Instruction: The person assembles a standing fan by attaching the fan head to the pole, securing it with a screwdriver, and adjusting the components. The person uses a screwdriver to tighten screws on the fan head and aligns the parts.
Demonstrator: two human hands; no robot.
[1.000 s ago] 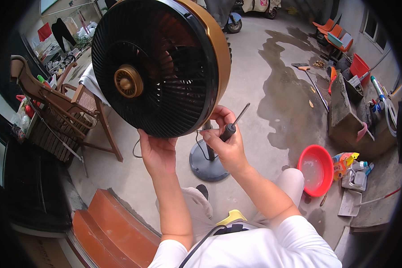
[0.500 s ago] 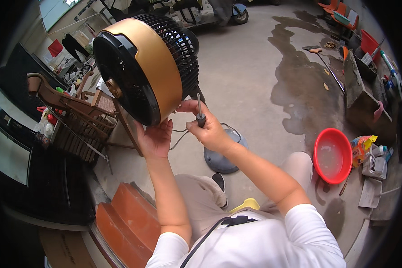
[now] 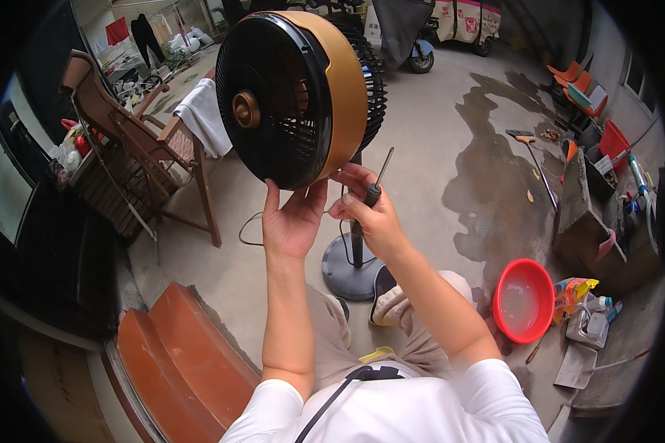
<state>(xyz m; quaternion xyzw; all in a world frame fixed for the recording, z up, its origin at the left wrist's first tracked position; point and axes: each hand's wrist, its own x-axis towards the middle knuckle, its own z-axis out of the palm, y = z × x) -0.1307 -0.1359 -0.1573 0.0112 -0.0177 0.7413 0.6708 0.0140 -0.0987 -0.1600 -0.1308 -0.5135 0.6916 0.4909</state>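
A black pedestal fan with a gold band, its fan head (image 3: 281,103) tilted, stands in front of me. My left hand (image 3: 295,225) holds the head's lower rim from beneath, thumb on the front side and fingers against the underside. My right hand (image 3: 373,214) keeps a screwdriver (image 3: 374,193) in its grip, shaft pointing up and away from the fan. The fingertips of that hand reach the gold band's lower edge; whatever they touch there is hidden. Below, the dark pole runs down to the round base (image 3: 343,277) on the floor, near my feet.
A brown reclining chair (image 3: 137,140) with a white towel (image 3: 207,118) stands at the left. Reddish-brown steps (image 3: 185,362) lie at lower left. To the right are a red basin (image 3: 523,301) of cloudy water, packages, and a wet patch (image 3: 488,170). A cable (image 3: 250,240) trails behind my left hand.
My view has shifted, and the fan head shows more of its front and appears farther right. The pole has come into sight. The screwdriver leans more to the right; both hands stay at the rim.
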